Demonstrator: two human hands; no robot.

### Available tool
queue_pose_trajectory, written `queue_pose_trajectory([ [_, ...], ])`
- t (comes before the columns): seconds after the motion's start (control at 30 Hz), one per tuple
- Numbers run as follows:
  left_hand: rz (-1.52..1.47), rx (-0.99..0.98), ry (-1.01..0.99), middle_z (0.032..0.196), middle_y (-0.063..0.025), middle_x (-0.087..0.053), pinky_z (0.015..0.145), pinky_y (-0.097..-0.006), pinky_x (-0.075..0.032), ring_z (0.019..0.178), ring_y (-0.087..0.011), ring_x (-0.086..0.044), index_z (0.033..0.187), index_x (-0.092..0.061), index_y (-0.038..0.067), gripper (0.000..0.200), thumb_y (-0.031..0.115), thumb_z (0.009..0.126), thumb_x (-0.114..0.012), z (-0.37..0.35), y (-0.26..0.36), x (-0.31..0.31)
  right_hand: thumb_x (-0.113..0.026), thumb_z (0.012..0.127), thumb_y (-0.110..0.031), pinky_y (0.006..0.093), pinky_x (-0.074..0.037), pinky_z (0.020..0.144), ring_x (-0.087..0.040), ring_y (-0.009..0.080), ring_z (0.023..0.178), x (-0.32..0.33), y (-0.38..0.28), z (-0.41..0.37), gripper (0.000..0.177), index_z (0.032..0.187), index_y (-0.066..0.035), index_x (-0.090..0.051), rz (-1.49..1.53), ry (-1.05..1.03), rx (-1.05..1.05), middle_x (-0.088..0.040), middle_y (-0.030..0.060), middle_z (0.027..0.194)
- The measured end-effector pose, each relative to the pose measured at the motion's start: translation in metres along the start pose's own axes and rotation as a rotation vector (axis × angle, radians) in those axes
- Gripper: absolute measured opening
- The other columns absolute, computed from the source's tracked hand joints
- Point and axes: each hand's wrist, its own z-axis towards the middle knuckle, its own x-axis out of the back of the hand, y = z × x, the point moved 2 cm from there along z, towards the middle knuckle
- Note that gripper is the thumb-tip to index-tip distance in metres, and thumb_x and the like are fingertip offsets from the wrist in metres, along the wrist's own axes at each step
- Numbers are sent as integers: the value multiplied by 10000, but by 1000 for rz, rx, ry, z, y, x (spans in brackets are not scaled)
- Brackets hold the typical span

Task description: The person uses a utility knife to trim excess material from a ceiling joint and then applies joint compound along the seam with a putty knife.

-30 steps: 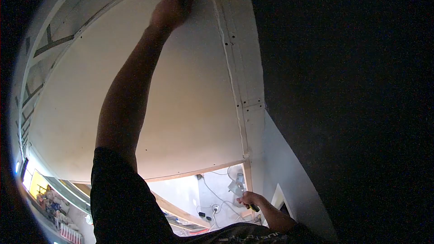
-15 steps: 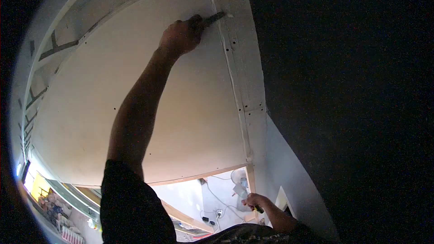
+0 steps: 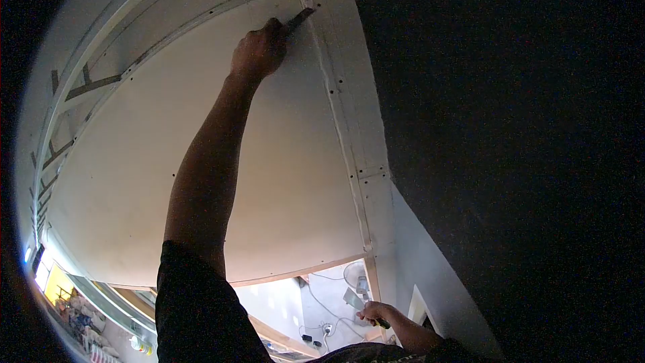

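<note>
Timber beam (image 3: pixel 281 336) slants below panel (image 3: pixel 289 181).

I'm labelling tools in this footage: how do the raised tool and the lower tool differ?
The raised tool in the left hand looks dark and narrow; the lower tool in the right hand shows a broad, pale blade. The raised tool points up-right in the picture, the lower tool up-left. The raised tool's tip is at the pale seam; the lower tool is away from it. Both are hand-held.

The seam (image 3: pixel 340 128) runs right of the left hand (image 3: pixel 259 52), above the right hand (image 3: pixel 376 312)'s putty knife (image 3: pixel 352 298).
</note>
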Motion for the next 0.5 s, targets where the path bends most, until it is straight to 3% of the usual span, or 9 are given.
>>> queue_pose_trajectory([
  [0.13,134,-126,10,919,-252,-704,792,-582,-568,915,-479,-698,1179,-531,60,261,260,1014,-505,-6,15,6,-686,979,-394,397,-496,472,-564,204,480,1,-1,-3,456,983,63,-689,17,20,7,-601,88,694],
  [0.23,-18,16,-47,992,-265,-697,815,-585,-568,952,-493,-689,1239,-532,77,281,247,1030,-453,-5,3,-3,-694,970,-395,392,-505,479,-570,206,484,1,1,-7,454,967,59,-689,14,48,-25,-591,87,686],
  [0.43,-3,56,-15,1066,-256,-682,823,-603,-564,969,-496,-682,1241,-550,79,298,263,1051,-411,-9,2,-10,-692,967,-393,399,-506,487,-571,200,496,2,4,-11,433,936,39,-697,44,59,-2,-609,93,721],
  [0.5,66,-59,33,1027,-261,-685,807,-602,-569,945,-494,-686,1230,-564,97,296,280,1051,-416,-13,12,-2,-696,961,-387,395,-509,492,-565,201,490,4,10,-4,428,957,41,-709,39,84,3,-636,99,750],
])
